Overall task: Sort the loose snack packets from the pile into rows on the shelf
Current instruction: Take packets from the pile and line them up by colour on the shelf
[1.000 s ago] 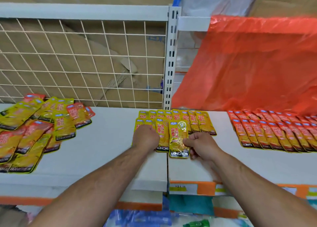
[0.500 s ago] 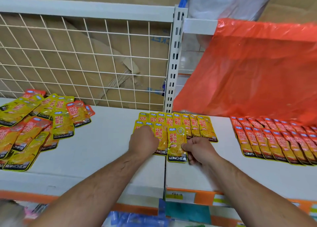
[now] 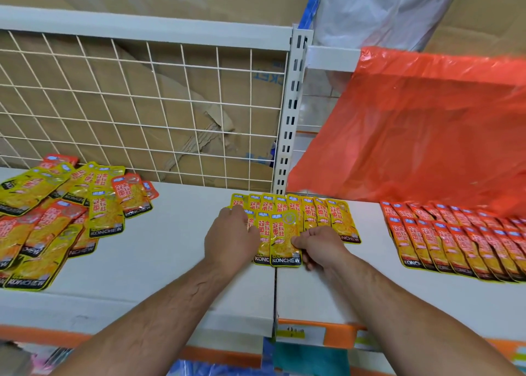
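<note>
A loose pile of yellow and red snack packets (image 3: pixel 57 219) lies on the left of the white shelf (image 3: pixel 170 247). At the middle, a back row of yellow packets (image 3: pixel 310 209) overlaps like tiles, with a short front row before it. My right hand (image 3: pixel 320 247) pinches the right edge of the frontmost yellow packet (image 3: pixel 284 237), which lies flat on the shelf. My left hand (image 3: pixel 230 239) lies with curled fingers over the left packets of that front row and hides them.
Two neat rows of red-orange packets (image 3: pixel 455 239) fill the shelf's right side under an orange plastic bag (image 3: pixel 412 133). A white wire mesh back (image 3: pixel 142 105) and a slotted upright (image 3: pixel 290 119) stand behind. Bare shelf lies between pile and rows.
Both hands stay on the front row. The frontmost yellow packet has been drawn a little closer against its left neighbour, and the view has tilted slightly.
</note>
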Tool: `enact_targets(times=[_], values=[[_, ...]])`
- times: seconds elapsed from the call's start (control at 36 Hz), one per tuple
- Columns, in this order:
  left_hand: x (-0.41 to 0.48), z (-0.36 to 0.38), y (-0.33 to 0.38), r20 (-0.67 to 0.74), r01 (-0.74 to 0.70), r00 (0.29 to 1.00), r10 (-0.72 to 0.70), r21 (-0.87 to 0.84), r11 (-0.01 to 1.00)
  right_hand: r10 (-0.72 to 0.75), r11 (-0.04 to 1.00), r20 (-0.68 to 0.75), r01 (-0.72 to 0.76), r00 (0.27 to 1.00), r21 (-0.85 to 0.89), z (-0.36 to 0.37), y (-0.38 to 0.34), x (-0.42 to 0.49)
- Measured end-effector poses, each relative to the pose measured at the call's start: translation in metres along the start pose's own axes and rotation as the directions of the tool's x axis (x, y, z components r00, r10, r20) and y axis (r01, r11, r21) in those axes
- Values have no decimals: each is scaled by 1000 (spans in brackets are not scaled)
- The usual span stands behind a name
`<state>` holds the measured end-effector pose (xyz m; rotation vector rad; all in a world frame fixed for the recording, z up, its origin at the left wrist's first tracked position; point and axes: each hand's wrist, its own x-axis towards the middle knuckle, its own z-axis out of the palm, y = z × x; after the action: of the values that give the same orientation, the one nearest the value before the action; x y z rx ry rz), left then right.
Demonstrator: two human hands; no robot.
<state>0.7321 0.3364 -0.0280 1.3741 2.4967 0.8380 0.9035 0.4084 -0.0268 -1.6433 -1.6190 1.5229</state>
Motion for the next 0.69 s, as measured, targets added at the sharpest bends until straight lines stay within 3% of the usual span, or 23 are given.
enact_targets(times=[0.25,0.44,0.69], values=[[-3,0,-17,19,-72,997,71,46,996,-19,980,-129,-7,991,-199,17,-6,2],[-2,-2,-24,40,-86,996,85,46,995,-57,918,-141,-4,988,-398,22,-9,6],[-2,-6,-30,57,-138,989,135,38,990,-116,860,-251,-29,961,-509,33,-8,8]])
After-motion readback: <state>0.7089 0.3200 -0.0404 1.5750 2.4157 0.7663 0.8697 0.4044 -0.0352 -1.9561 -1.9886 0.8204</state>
